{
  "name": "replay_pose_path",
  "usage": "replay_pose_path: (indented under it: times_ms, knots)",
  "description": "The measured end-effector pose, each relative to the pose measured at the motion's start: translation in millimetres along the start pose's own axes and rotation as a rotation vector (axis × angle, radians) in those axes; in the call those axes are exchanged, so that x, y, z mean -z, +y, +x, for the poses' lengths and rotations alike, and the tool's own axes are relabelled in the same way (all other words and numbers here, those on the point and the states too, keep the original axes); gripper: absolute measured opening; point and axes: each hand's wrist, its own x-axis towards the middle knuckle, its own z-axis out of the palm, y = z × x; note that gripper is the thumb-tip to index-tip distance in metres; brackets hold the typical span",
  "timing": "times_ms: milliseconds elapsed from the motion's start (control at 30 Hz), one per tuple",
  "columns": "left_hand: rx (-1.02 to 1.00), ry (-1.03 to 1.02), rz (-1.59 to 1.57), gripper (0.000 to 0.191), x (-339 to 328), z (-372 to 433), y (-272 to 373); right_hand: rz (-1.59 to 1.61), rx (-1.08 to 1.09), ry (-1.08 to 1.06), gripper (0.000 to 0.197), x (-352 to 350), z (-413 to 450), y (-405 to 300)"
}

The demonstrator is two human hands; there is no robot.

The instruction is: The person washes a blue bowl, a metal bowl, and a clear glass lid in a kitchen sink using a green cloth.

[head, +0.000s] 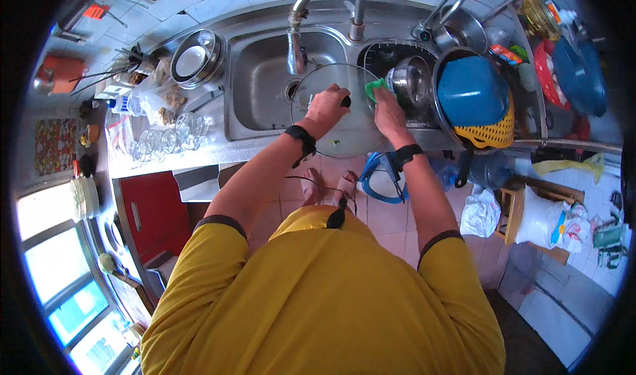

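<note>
Over the front edge of a steel sink [258, 77] I hold a round glass pot lid [343, 126]. My left hand [328, 107] grips the lid's dark knob [346, 101]. Pressed to the lid's right rim is a green cloth or scouring pad [375, 88], held in the fingers of my right hand [388, 110]. A small green scrap [336, 142] lies on the glass near its lower edge. The faucet [296, 52] hangs above the lid's upper left edge; whether water runs cannot be told.
Right of the lid, a steel pot [411, 79] sits in a dark rack. Beyond it, a blue basin [472, 89] and yellow colander [489, 126] rest on a pan. Glasses [169, 139] and stacked steel bowls [196, 59] stand on the left counter.
</note>
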Motion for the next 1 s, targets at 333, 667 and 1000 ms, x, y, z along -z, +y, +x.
replay_pose_path:
  times_ms: [333,667,1000]
  knots:
    - [-0.039,-0.021,-0.026,0.038,6,-4,-3,0.008,-0.083,0.152,0.047,-3,-77,-58]
    - [-0.127,0.007,-0.040,0.037,7,-6,-8,0.032,0.008,0.110,0.041,-11,15,-17]
    - [-0.038,-0.048,0.119,0.039,7,-3,-3,0.024,0.206,-0.039,0.041,-11,57,-15]
